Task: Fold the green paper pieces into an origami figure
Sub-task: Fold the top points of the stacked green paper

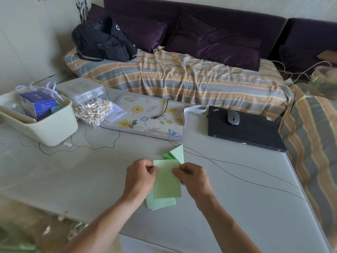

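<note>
— Where's the green sheet (166, 179)?
— Above the spare pieces (160, 203) on the surface (91, 179) — left hand (140, 177) and right hand (193, 178) fingers pinching its side edges.
— Advice?
— Align corners before creasing — I'd press flat.

A silver "ThinkPad" wordmark is showing on the lid of the closed black laptop (244, 130), near its back left corner, printed at a slant. A small sticker near the lid's far right corner is carrying print too small to read. The blue box (37, 105) in the cream bin and the white paper slip (116, 112) beside the cotton swabs are bearing print that is staying illegible.
</note>
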A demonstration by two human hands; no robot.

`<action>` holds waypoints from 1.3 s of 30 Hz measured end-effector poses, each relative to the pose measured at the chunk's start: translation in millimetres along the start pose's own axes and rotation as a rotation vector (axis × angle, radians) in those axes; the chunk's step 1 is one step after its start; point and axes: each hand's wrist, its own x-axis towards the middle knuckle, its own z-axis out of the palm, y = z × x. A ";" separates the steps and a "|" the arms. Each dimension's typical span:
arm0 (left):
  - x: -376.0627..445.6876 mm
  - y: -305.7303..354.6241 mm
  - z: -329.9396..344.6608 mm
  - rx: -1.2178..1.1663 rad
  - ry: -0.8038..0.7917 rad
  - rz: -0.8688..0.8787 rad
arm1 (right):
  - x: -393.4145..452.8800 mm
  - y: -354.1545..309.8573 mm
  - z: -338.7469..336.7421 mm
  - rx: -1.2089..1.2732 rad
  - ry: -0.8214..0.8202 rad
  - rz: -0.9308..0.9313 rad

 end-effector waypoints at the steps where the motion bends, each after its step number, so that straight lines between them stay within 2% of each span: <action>1: 0.7 -0.1 0.2 -0.054 -0.005 -0.038 | -0.9 -0.8 -0.6 0.039 0.016 -0.006; 6: -1.3 3.0 0.5 -0.251 0.016 -0.166 | -5.8 -8.0 -4.3 0.096 0.038 -0.095; 12: -1.2 7.5 1.5 -0.385 0.032 -0.240 | -12.6 -12.1 -5.9 0.127 -0.132 -0.179; 17: -4.4 10.7 -1.7 -0.313 0.071 -0.170 | -13.9 -10.8 -3.8 0.100 -0.203 -0.217; 24: -6.2 11.9 -0.7 -0.272 -0.002 -0.096 | -13.9 -9.7 -3.8 0.140 -0.207 -0.190; 34: -3.6 12.4 0.0 -0.303 -0.022 -0.217 | -12.8 -10.6 -4.7 0.176 -0.140 -0.171; 39: -4.7 19.7 -1.8 -0.349 -0.126 -0.216 | -11.3 -7.6 -2.2 0.091 -0.154 -0.238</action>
